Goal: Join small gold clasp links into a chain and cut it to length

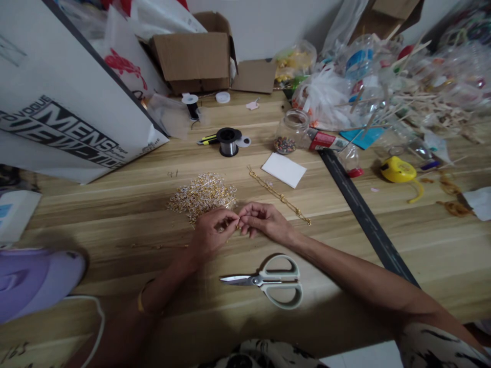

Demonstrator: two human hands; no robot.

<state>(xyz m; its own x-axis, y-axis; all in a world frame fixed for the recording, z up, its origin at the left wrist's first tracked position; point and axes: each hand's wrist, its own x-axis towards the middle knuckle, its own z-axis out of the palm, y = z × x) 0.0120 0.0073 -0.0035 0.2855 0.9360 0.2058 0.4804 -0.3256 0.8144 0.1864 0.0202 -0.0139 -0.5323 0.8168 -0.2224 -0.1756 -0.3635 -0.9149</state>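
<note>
My left hand (213, 230) and my right hand (266, 221) meet over the table, fingertips pinched together and nearly touching. What they hold between them is too small to make out; a speck of gold shows by the fingertips. Just behind my left hand lies a pile of gold and clear bead-like pieces (205, 194), partly hidden by that hand. A gold chain (276, 193) stretches across the wood behind my right hand. Nearer to me, scissors with pale handles (264, 280) lie with their blades pointing left.
Behind the pile stand a wire spool (229, 143) and a jar of coloured beads (286, 140), near a folded white paper (284, 169). A dark metal ruler (368, 220) crosses the right side. Yellow tape measure (399, 169), cardboard box (195, 56), white bag (72, 102) and purple appliance (38, 278) surround the area.
</note>
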